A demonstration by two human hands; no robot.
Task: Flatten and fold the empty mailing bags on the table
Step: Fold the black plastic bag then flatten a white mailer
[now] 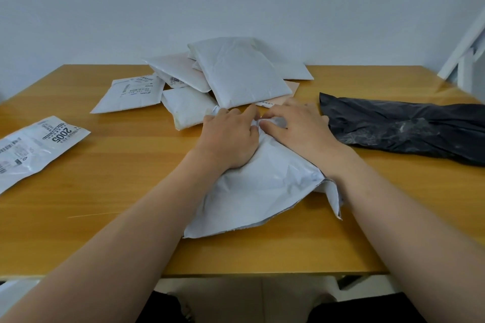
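White mailing bag (pixel 262 191) lies crumpled at worktop (pixel 118 178) centre. Left hand (pixel 231 136) and right hand (pixel 299 128) pinch its far end, fingers curled. Folded bag pile (pixel 231 73) at 12 o'clock; black bag (pixel 406 128) at 2; labelled bag (pixel 34 147) at 9.

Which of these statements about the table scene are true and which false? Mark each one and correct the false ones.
1. Both hands rest on the white mailing bag nearest the person. True: the left hand and right hand are on its far end.
2. The black bag lies left of the hands. False: it lies to their right.
3. A pile of white mailing bags sits beyond the hands. True.
4. The bag printed 2005 lies on top of that pile. False: it lies alone at the left edge of the table.
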